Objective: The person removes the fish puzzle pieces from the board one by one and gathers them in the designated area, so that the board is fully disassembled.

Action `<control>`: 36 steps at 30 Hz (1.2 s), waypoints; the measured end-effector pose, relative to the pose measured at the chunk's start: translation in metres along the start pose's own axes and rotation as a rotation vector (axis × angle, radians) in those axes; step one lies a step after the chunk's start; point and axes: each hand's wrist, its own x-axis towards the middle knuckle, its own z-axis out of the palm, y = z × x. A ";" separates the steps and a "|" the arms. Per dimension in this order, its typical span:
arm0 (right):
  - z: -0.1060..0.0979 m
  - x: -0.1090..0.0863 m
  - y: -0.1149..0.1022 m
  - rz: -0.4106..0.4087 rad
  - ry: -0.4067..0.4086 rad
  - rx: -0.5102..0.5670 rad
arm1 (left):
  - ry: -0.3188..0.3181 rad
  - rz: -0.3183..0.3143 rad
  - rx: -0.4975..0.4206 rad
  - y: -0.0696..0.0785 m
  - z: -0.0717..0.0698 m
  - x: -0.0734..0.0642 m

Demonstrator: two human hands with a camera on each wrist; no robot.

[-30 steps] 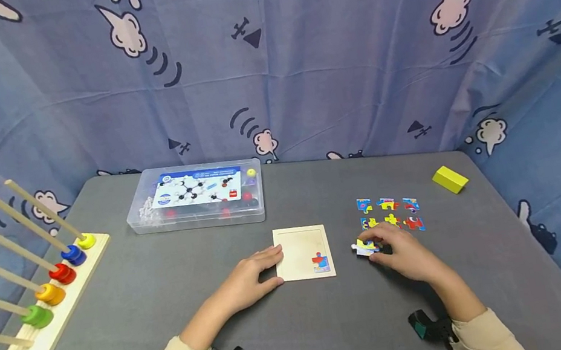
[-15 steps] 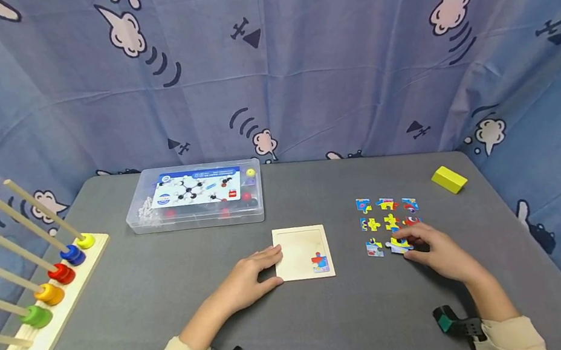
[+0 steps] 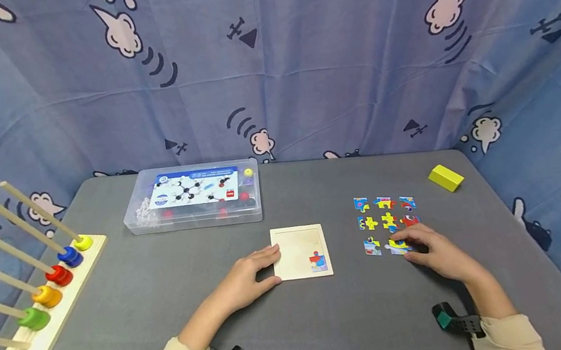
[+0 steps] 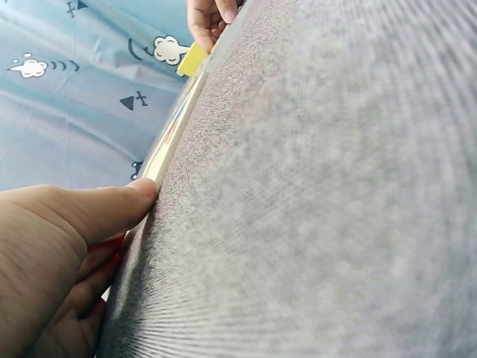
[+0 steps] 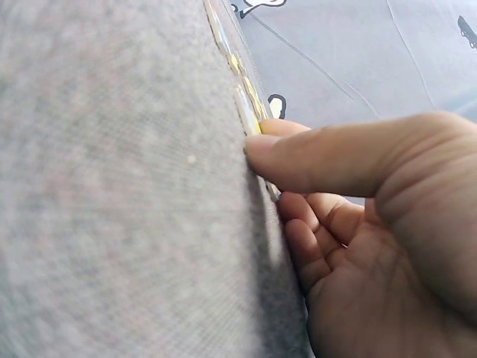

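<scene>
A square wooden puzzle board (image 3: 293, 252) lies in front of me, with one red-and-blue puzzle piece (image 3: 319, 262) in its lower right corner. My left hand (image 3: 245, 281) rests at the board's left edge; in the left wrist view its thumb (image 4: 123, 209) touches that edge. To the right of the board, my right hand (image 3: 441, 250) pinches a yellow-and-white puzzle piece (image 3: 397, 247) by its right side, low against the table. Its thumb (image 5: 291, 158) partly hides that piece in the right wrist view. Several other loose pieces (image 3: 368, 223) lie in rows around it.
A clear plastic box (image 3: 196, 216) with a molecule-model label stands behind the board. A yellow block (image 3: 446, 178) lies at the far right. On the left is a wooden peg rack (image 3: 56, 321) with tall rods and coloured rings. A patterned curtain (image 3: 292, 75) hangs behind the grey table (image 3: 317, 334).
My right hand has moved rightward from the lower left loose piece, leaving it on the table, to the piece beside it, which it now pinches. My left hand and the board have stayed put.
</scene>
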 end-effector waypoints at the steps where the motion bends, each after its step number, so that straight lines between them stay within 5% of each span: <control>1: 0.000 0.000 0.001 -0.003 0.001 0.000 | -0.001 -0.003 -0.003 0.000 0.000 0.000; 10: -0.002 0.002 0.001 0.047 0.030 0.085 | -0.002 -0.003 -0.002 -0.005 0.002 0.000; 16: 0.000 0.011 -0.022 0.066 0.042 0.076 | -0.012 -0.006 -0.006 -0.005 0.001 0.000; 28: 0.037 0.046 -0.070 -0.099 -0.082 0.124 | -0.005 -0.008 -0.020 -0.003 0.000 0.001; 36: 0.064 0.063 -0.091 -0.131 -0.142 0.128 | 0.004 -0.018 -0.022 -0.005 0.001 0.001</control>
